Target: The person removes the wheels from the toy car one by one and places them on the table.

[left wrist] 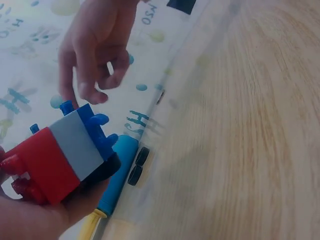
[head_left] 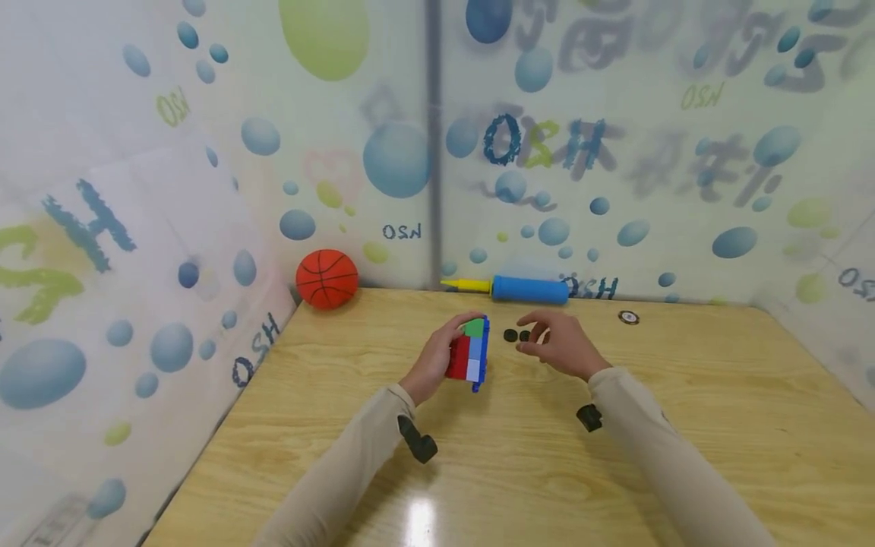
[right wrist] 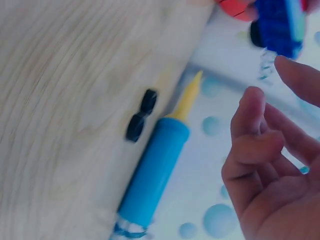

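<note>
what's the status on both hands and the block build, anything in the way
Left hand gripping block build. Right hand empty, apart from build. Two black discs on table near right hand. Nothing visibly blocking.

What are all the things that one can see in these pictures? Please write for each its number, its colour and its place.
Table: 1, light wood, in front of the person
Walls: 3, white with blue and green prints, left, back and right of table
Toy: 1, red, blue, green and pale blocks with a black part, in left grip
Wheels: 2, black, on table near right grip
Pump: 1, blue with yellow nozzle, along table's back edge
Ball: 1, red with black lines, table's back left corner
Chip: 1, dark with pale middle, table's back right
Grips: 2, bare, left around toy, right holding nothing visible
Sleeves: 2, beige, on forearms
Wrist pieces: 2, black, at wrists
</note>
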